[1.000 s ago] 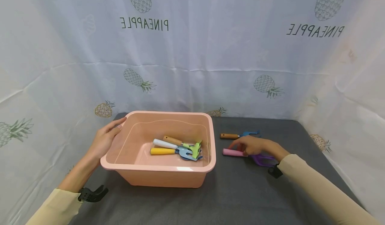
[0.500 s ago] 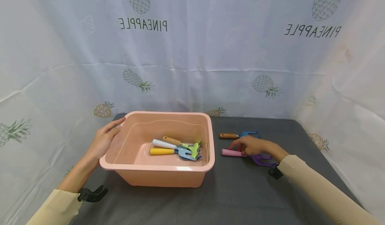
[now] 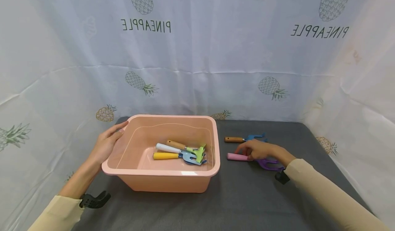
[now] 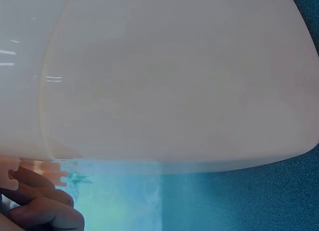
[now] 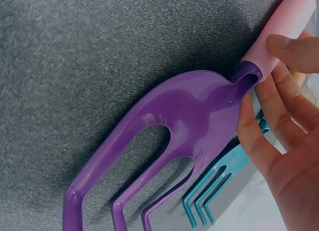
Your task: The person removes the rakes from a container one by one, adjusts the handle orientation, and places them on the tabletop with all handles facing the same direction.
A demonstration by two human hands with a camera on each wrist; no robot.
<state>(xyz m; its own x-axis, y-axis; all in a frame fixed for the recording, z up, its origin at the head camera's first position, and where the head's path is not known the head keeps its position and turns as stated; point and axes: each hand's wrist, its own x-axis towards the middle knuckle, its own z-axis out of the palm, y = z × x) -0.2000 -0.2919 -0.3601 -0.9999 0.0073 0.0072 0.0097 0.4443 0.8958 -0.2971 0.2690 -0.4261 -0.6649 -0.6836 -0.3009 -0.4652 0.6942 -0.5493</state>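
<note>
My left hand [image 3: 106, 145] grips the left rim of a peach plastic basin [image 3: 163, 181]; its fingers [image 4: 45, 206] show curled by the rim in the left wrist view. On the right, my right hand [image 3: 259, 149] pinches the pink handle [image 3: 237, 157] of a hand rake, thumb on one side and fingers on the other. The rake's purple head [image 5: 199, 111], with bent tines, extends over the dark cloth in the right wrist view. Inside the basin lie a yellow-handled tool [image 3: 166, 155], a white-handled blue fork [image 3: 169, 148] and a wooden-handled green rake [image 3: 177, 144].
A blue hand rake with a wooden handle [image 3: 234, 140] lies on the dark tabletop [image 3: 247, 203] just behind my right hand. White pineapple-print curtains [image 3: 197, 46] enclose the table at the back and sides.
The purple rake head has turned slightly under my right hand, so its tines show more. My left hand and the basin stay in place.
</note>
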